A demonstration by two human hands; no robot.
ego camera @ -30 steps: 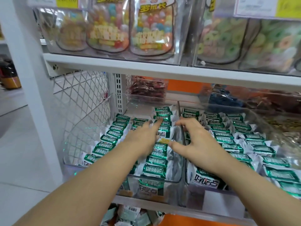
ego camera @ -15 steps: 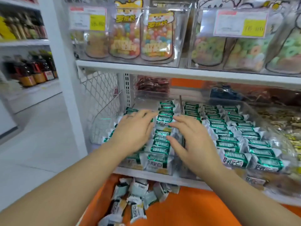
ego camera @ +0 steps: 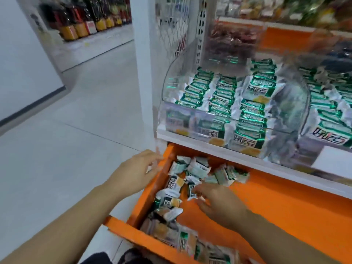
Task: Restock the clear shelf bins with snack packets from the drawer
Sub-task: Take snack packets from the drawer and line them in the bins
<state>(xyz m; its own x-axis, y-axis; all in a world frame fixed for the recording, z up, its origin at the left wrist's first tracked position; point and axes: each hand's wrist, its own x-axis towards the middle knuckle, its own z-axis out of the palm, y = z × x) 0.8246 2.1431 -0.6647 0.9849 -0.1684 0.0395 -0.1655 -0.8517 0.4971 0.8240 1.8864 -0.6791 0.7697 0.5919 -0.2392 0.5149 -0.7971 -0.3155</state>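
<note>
Left hand [ego camera: 137,172]: fingers spread, empty, at drawer's [ego camera: 266,210] left edge
Right hand [ego camera: 219,204]: fingers apart, reaching into loose packets [ego camera: 192,172] in drawer
Bins [ego camera: 215,103]: on shelf above, packets in rows

R hand [ego camera: 219,204] spread over loose snack packets [ego camera: 190,168] along orange drawer [ego camera: 266,206] left side; L hand [ego camera: 137,170] open at drawer's back-left corner. Clear bin [ego camera: 190,119] above w/ green packets.
</note>
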